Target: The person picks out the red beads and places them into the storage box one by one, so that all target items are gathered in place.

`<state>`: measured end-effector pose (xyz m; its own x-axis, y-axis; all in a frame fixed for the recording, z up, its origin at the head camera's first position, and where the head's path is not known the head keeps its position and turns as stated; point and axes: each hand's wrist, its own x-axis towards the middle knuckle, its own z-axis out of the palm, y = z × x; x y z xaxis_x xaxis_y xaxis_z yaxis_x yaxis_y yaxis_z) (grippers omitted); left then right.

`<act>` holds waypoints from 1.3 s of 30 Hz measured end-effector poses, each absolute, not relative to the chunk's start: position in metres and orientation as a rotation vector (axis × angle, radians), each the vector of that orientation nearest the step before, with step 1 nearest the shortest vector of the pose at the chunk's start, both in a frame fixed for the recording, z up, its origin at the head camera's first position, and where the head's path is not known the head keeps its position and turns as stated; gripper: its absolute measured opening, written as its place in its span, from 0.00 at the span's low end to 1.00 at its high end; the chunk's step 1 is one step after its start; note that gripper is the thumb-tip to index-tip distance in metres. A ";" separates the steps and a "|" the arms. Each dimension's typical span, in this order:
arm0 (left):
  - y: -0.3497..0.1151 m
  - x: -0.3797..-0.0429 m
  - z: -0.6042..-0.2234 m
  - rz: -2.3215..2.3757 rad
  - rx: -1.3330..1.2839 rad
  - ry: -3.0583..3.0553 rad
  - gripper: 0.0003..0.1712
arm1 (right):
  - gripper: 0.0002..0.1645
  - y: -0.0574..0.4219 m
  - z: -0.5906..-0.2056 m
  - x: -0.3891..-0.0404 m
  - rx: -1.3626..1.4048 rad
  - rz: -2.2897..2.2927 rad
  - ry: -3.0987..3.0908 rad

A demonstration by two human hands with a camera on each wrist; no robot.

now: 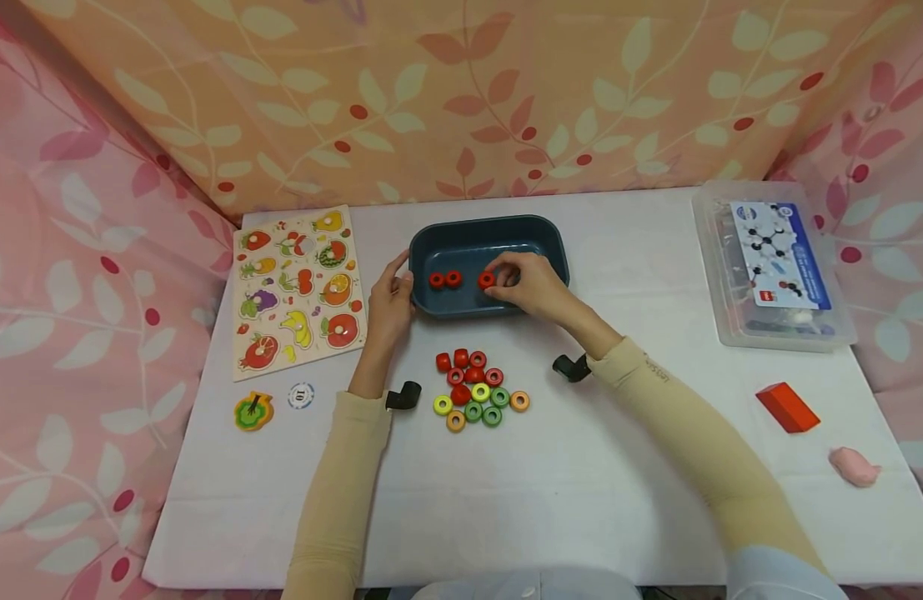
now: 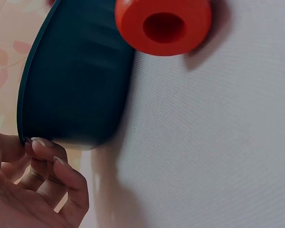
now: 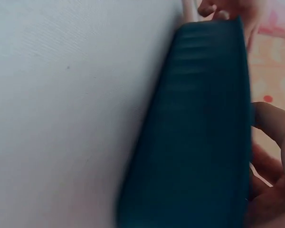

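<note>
A dark blue-green tray [image 1: 469, 243] sits on the white-covered table. At its left end my left hand [image 1: 390, 310] grips the rim, thumb and fingertips on the edge in the left wrist view. Inside the tray, my right hand [image 1: 532, 283] pinches a red ring bead [image 1: 486, 280] between thumb and forefinger, near the front wall. Two other red beads [image 1: 453, 279] lie to the left of it. In the right wrist view the tray's wall [image 3: 194, 123] hides that bead. A loose pile of red, yellow, green and orange beads [image 1: 474, 375] lies in front of the tray.
A wooden fruit puzzle board [image 1: 318, 258] lies left, with a small tree piece [image 1: 253, 411] and a round chip [image 1: 300, 395] before it. Rightward are a clear plastic case [image 1: 739, 321], a red block [image 1: 787, 407] and a pink pig figure [image 1: 855, 467]. Patterned curtains enclose the table.
</note>
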<state>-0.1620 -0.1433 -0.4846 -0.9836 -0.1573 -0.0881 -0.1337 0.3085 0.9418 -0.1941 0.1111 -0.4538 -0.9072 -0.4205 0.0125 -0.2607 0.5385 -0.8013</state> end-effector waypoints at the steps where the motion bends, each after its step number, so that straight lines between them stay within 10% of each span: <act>1: -0.143 -0.162 -0.484 -1.813 0.282 -2.525 0.24 | 0.17 0.109 -0.457 -0.197 -0.566 -1.301 2.590; 39: -0.145 -0.161 -0.484 -1.813 0.250 -2.534 0.24 | 0.19 0.082 -0.469 -0.224 -0.539 -1.233 2.530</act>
